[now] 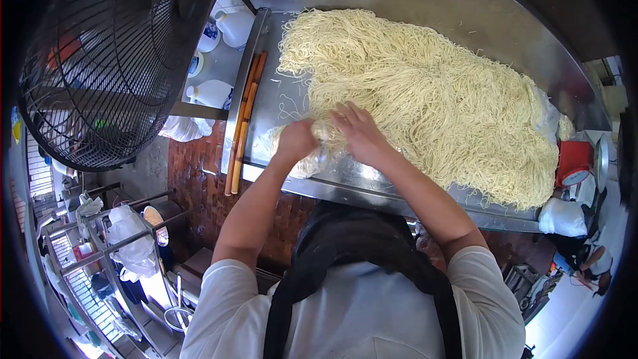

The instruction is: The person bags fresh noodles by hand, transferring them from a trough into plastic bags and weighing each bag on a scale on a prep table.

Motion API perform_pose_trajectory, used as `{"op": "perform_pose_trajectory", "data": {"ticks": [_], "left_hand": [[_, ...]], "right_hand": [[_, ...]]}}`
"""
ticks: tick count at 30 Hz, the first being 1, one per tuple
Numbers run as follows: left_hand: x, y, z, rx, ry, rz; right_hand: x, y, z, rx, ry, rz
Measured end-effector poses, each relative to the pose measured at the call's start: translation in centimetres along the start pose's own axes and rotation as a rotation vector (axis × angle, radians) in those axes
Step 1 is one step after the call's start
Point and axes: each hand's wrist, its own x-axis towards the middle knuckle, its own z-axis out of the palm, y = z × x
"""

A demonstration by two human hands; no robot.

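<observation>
A wide heap of pale yellow noodles [425, 93] covers much of the metal table. At its near left side is a clear plastic bag [307, 167] with noodles in it, low by the table's front edge. My left hand [297, 141] is closed on the upper left part of this bag; its fingertips are hidden. Just to the right, my right hand [361, 135] rests against the near edge of the heap beside the bag's mouth. Its fingers are stretched out and slightly apart over the noodles, and the thumb side is partly blurred.
Two bamboo poles [246, 123] lie along the table's left end. Beyond them stand white plastic jugs [212, 94] and a large black fan [100, 66]. A red scale [575, 161] and a white bag [562, 217] are at the right. Another person [596, 262] is far right.
</observation>
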Motion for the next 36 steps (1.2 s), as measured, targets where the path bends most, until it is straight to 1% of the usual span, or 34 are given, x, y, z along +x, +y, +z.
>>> {"op": "perform_pose_trajectory", "data": {"ticks": [2, 3, 5, 6, 8, 9, 10, 11, 12, 14, 16, 18, 20, 22, 23, 24, 26, 29, 30, 31, 32, 33, 34, 35, 36], "left_hand": [[-1.5, 0.2, -3.1, -0.029, 0.102, 0.148], [-3.0, 0.4, -4.7, -0.045, 0.144, 0.214], [-5.3, 1.9, -8.4, -0.133, 0.147, 0.205], [-6.3, 2.6, -9.8, -0.179, 0.149, 0.199], [-7.7, 3.3, -11.3, -0.153, 0.124, 0.120], [-8.3, 3.7, -11.9, -0.140, 0.111, 0.082], [-8.9, 4.3, -12.2, -0.149, 0.163, 0.090], [-9.5, 4.6, -12.7, -0.142, 0.166, 0.098], [-9.8, 5.0, -13.1, -0.136, 0.170, 0.109], [-10.2, 5.2, -13.5, -0.148, 0.169, 0.121], [-10.7, 5.8, -14.1, -0.190, 0.175, 0.112], [-10.8, 6.3, -14.8, -0.216, 0.188, 0.112], [-10.4, 6.8, -15.2, -0.233, 0.209, 0.115], [-10.0, 6.5, -15.2, -0.180, 0.166, 0.156], [-9.5, 6.4, -15.3, -0.152, 0.141, 0.181], [-8.9, 6.1, -15.3, -0.154, 0.157, 0.217], [-8.2, 4.9, -14.7, -0.166, 0.187, 0.269], [-5.5, 1.5, -10.7, 0.002, 0.273, 0.404], [-4.8, 0.6, -9.1, 0.025, 0.202, 0.346], [-4.4, -0.5, -6.8, -0.034, 0.233, 0.339], [-4.0, -1.8, -4.3, -0.094, 0.265, 0.331], [-3.8, -2.6, -2.2, -0.153, 0.298, 0.327], [-4.7, -2.2, -0.3, -0.073, 0.436, 0.340], [-6.1, -0.1, -0.3, -0.090, 0.488, 0.242], [-7.5, 1.5, 0.2, -0.163, 0.565, 0.189]], "right_hand": [[0.7, -1.0, 0.2, -0.031, 0.042, -0.093], [0.9, -1.3, 0.6, -0.002, -0.011, -0.072], [3.4, -0.4, 0.8, 0.043, -0.108, -0.053], [4.4, 0.4, 0.7, 0.091, -0.076, -0.043], [6.0, 2.2, 0.3, 0.187, -0.018, -0.027], [6.7, 2.7, -0.7, 0.199, -0.042, 0.059], [7.5, 3.0, -2.5, 0.208, -0.065, 0.145], [8.0, 3.5, -3.9, 0.217, -0.087, 0.234], [8.2, 4.6, -4.8, 0.211, -0.076, 0.242], [7.8, 7.4, -6.6, 0.198, -0.065, 0.255], [7.1, 11.1, -7.7, 0.224, 0.002, 0.349], [6.5, 13.8, -10.6, 0.229, 0.071, 0.488], [6.0, 15.6, -13.8, 0.076, 0.029, 0.447], [5.7, 18.1, -17.0, -0.058, 0.082, 0.563], [5.0, 20.4, -18.3, -0.070, 0.166, 0.513], [4.2, 23.2, -19.7, -0.083, 0.246, 0.459], [2.8, 28.8, -21.7, -0.115, 0.220, 0.500], [1.6, 31.0, -22.7, -0.191, 0.107, 0.685], [1.2, 33.2, -21.2, -0.302, 0.006, 0.692], [1.5, 31.9, -20.4, -0.440, -0.113, 0.711], [2.1, 28.7, -18.7, -0.577, -0.232, 0.724], [3.4, 19.9, -18.2, -0.827, -0.335, 0.725], [4.1, 14.9, -16.6, -0.871, -0.358, 0.579], [3.3, 12.3, -13.0, -0.926, -0.260, 0.317], [2.3, 9.6, -8.9, -0.591, -0.132, 0.215]]}}
